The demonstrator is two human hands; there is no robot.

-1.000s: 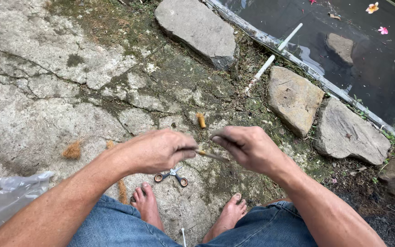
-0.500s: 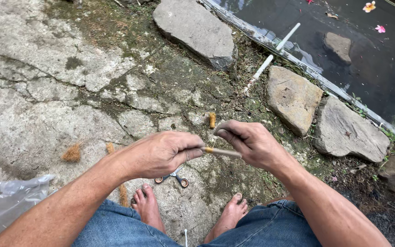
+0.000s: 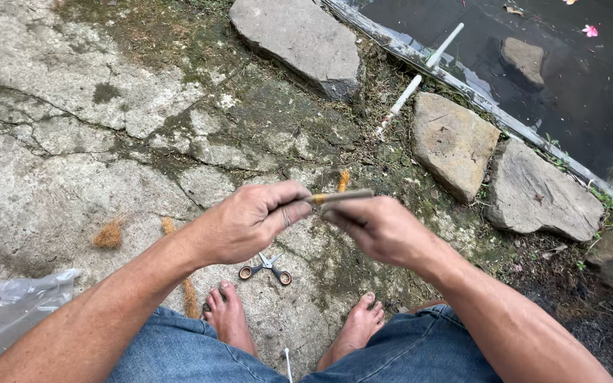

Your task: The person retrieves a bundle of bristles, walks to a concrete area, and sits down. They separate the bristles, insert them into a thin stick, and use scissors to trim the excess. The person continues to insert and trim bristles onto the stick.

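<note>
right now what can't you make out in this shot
- Stick, head view: its middle is covered by the left hand and right hand, so each grip stays unclear.
- Plastic sheet: cut off by the left and bottom edges.
- Scissors: too small to tell if the blades are closed.
- Pond stone: dimmed by dark water.

My arms are bare from above the elbow down, with no sleeves, watch or bracelets. My left hand (image 3: 250, 221) and right hand (image 3: 384, 228) wear no gloves. I wear blue denim shorts (image 3: 179, 354) with visible seams, and my feet (image 3: 228, 315) are bare.
</note>
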